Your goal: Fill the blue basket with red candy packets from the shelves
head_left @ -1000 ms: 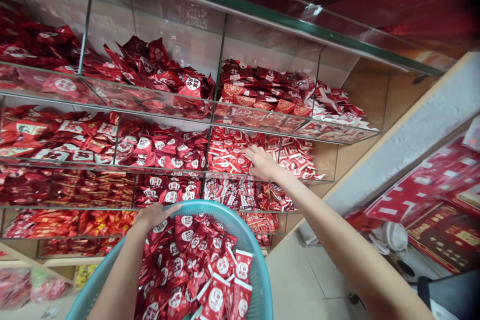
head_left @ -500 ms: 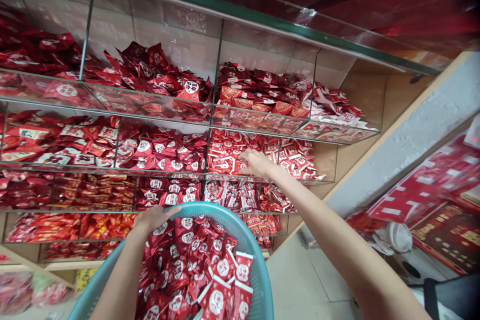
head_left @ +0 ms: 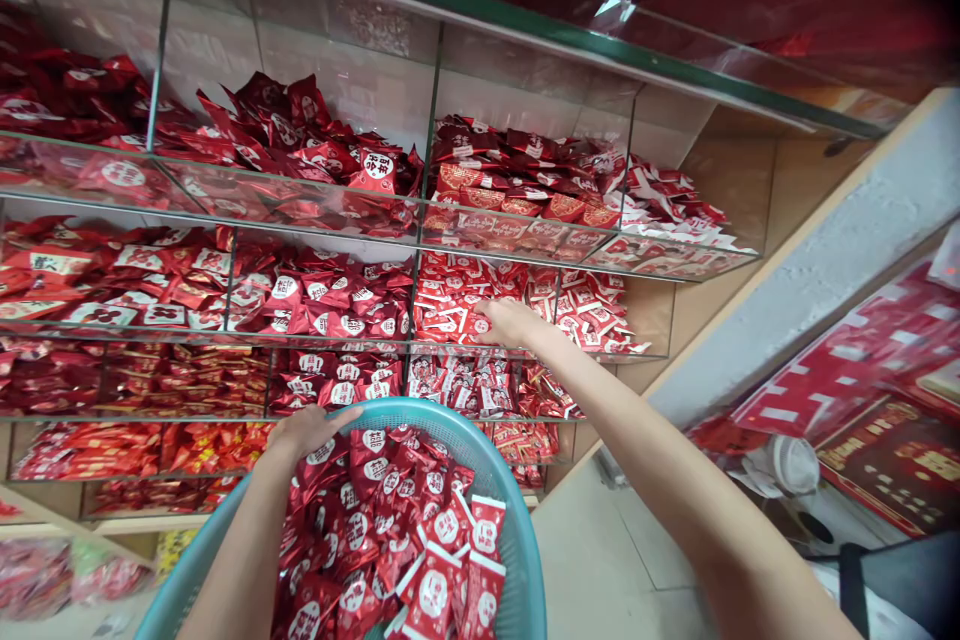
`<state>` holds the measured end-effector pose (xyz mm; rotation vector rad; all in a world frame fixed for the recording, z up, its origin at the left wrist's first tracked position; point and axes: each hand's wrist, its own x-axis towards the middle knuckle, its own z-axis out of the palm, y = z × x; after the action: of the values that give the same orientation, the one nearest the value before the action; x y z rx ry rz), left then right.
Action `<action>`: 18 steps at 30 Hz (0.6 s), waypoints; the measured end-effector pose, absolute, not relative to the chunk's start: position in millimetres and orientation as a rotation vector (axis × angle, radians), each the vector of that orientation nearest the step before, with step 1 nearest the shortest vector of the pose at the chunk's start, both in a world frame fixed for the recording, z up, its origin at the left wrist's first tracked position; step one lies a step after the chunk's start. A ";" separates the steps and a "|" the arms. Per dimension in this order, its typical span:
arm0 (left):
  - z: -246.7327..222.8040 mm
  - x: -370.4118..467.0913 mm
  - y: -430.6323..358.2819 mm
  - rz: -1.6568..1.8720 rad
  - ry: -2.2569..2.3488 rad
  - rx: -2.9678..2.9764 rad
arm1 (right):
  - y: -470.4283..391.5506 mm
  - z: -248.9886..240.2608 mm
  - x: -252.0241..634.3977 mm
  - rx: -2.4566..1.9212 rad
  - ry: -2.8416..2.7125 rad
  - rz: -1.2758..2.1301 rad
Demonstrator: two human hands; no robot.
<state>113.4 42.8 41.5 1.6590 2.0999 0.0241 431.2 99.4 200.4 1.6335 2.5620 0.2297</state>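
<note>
A teal plastic basket (head_left: 527,560) holds many red packets with white round labels (head_left: 356,530); a few brighter red, white-edged packets (head_left: 435,590) lie on top at its right. My left hand (head_left: 309,430) grips the basket's far left rim, thumb stretched along it. My right hand (head_left: 508,322) reaches into a middle-shelf compartment of small red and white packets (head_left: 448,285). Its fingers are bent together at the packets, and what they hold, if anything, is hidden.
Glass shelves (head_left: 337,192) with upright dividers hold red packets in rows above and below my right hand. A slanted wooden side panel (head_left: 795,220) bounds them at right. Beyond it are a white cup (head_left: 795,465) and red boxes (head_left: 892,460). Bagged goods (head_left: 34,575) lie at lower left.
The fingers of my right hand have curled further in among the packets. My left hand stays on the basket rim, and the view has shifted slightly.
</note>
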 end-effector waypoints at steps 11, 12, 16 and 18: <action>42.6 115.9 45.2 -0.078 2.107 1.669 | 101.0 194.2 440.4 1.666 2.519 0.243; 41.3 115.7 45.7 -0.084 2.104 1.677 | 100.6 194.0 440.2 1.669 2.522 0.243; 38.9 115.5 46.2 -0.101 2.116 1.691 | 100.2 193.4 441.3 1.664 2.566 0.196; 39.8 116.3 45.7 -0.106 2.115 1.686 | 101.4 191.7 442.5 1.674 2.576 0.160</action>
<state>116.3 45.7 39.8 1.6862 2.1147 -0.1060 442.5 101.4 191.7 1.6745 2.5763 0.1601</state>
